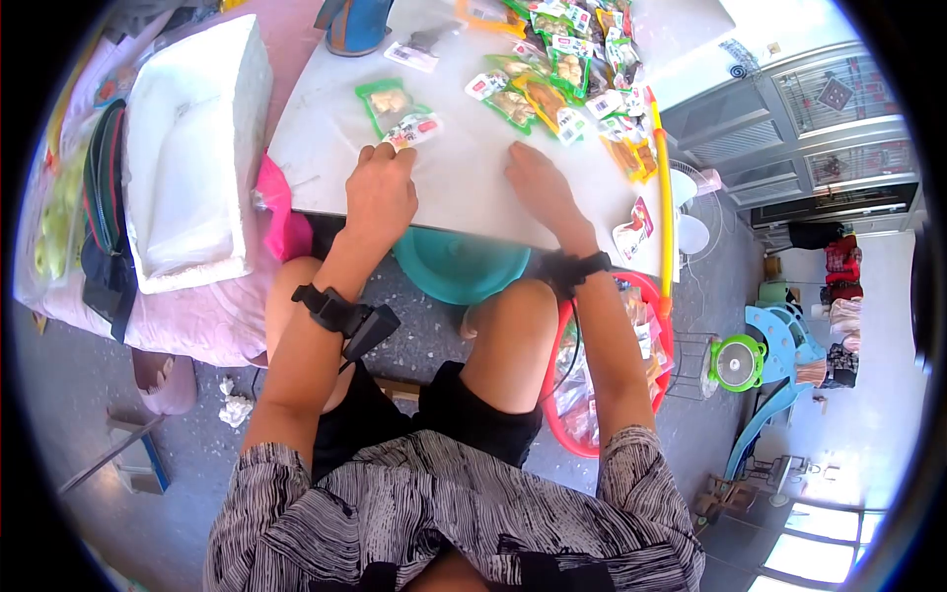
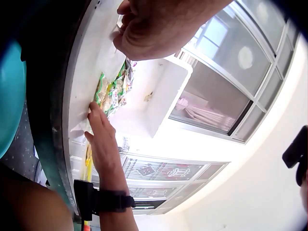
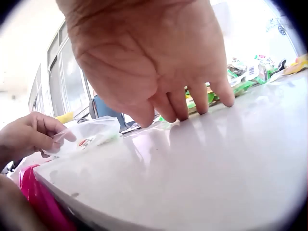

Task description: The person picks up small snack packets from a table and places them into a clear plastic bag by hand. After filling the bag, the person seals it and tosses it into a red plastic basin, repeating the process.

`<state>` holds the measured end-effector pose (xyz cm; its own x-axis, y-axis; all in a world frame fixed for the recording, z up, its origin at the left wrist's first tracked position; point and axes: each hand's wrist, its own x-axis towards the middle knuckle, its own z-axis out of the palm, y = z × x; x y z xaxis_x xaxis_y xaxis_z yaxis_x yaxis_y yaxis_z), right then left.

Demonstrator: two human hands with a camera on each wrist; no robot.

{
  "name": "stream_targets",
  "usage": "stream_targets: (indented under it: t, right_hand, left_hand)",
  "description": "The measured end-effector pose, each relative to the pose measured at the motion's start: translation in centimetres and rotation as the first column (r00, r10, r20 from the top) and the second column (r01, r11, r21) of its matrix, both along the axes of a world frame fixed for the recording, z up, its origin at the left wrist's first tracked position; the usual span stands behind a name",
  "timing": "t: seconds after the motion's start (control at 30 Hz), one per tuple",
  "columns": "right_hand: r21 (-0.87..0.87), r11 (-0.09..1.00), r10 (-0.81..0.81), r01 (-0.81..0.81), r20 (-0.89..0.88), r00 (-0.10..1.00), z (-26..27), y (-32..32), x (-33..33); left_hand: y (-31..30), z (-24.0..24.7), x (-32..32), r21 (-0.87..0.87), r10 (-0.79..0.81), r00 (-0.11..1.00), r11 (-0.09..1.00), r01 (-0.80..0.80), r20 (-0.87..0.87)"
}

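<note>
My left hand [image 1: 383, 192] pinches the edge of a clear plastic bag [image 3: 98, 134] between thumb and fingers at the near side of the white table [image 1: 326, 168]. A green-edged snack packet [image 1: 387, 97] with pale contents lies just beyond that hand, next to a red-and-white label [image 1: 412, 128]. My right hand [image 1: 541, 187] is palm down, and its fingers [image 3: 197, 98] reach down to the tabletop with nothing in them. Past it lies a heap of small snack packets [image 1: 567, 74] in green, yellow and white.
A blue container [image 1: 355, 25] and a dark-topped packet [image 1: 419, 49] are at the far left. A yellow tube [image 1: 664, 217] runs along the right edge beside a single packet [image 1: 633, 229]. Below stand a teal basin [image 1: 464, 271] and a red tub [image 1: 567, 429] of packets. A foam box [image 1: 252, 128] sits left.
</note>
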<state>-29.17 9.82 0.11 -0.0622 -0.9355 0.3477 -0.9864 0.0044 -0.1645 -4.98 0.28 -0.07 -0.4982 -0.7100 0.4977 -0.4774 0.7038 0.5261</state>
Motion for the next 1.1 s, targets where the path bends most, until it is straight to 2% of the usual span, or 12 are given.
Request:
stream_targets:
  t: [0.1,0.17,0.2,0.3,0.4,0.6,0.7,0.83,0.93,0.97,1.07,1.1]
  right_hand:
    - [0.183,0.971,-0.185,0.153,0.173,0.967,2.4,0.3,0.1]
    - [0.039,0.994,-0.102,0.097,0.158,0.982,2.9,-1.7,0.2]
    - [-0.036,0.997,-0.058,0.063,0.148,0.987,2.9,-3.3,0.3]
    - [-0.076,0.986,-0.157,0.148,-0.131,0.979,2.0,-7.6,0.1]
    - [0.035,0.975,-0.214,0.219,-0.104,0.971,1.6,-9.3,0.2]
    - [0.197,0.978,0.018,-0.070,0.251,0.968,3.3,-3.0,1.4]
    - [0.131,0.991,-0.060,-0.007,0.505,0.861,4.4,1.3,2.2]
    - [-0.019,0.975,-0.186,0.221,0.474,0.860,2.7,2.5,0.4]
    - [-0.034,0.934,-0.337,0.356,0.245,0.909,2.8,0.4,0.8]
    - [0.194,0.889,-0.451,0.415,0.213,0.867,4.0,0.0,1.7]
    - [0.247,0.857,-0.477,0.452,0.051,0.877,3.2,-1.2,2.4]
    - [0.251,0.873,-0.460,0.418,0.137,0.877,2.8,-1.5,1.9]
  left_hand:
    - [-0.1,-0.3,-0.2,0.009,-0.007,1.000,1.000,0.007,-0.012]
    - [-0.1,-0.3,-0.2,0.017,-0.003,1.000,1.000,0.003,0.001]
    - [-0.1,-0.3,-0.3,0.022,-0.004,1.000,1.000,0.004,0.003]
    - [-0.3,-0.5,-0.3,0.028,0.000,1.000,1.000,0.000,0.004]
    - [-0.4,-0.4,-0.3,0.024,0.000,1.000,1.000,0.000,0.002]
    - [-0.6,-0.2,-0.3,-0.008,-0.022,0.999,1.000,0.022,-0.033]
    - [-0.5,-0.3,-0.1,-0.019,-0.025,0.998,1.000,0.024,-0.060]
    - [-0.3,-0.3,-0.1,0.014,-0.018,0.999,1.000,0.018,-0.047]
    - [-0.3,-0.4,-0.1,0.011,-0.010,0.999,1.000,0.010,-0.048]
    - [-0.3,-0.4,-0.1,0.012,-0.008,0.999,1.000,0.009,-0.048]
    - [-0.1,-0.2,-0.2,-0.016,0.003,0.999,1.000,-0.004,-0.053]
    - [-0.1,-0.1,-0.2,-0.029,0.006,0.998,1.000,-0.008,-0.057]
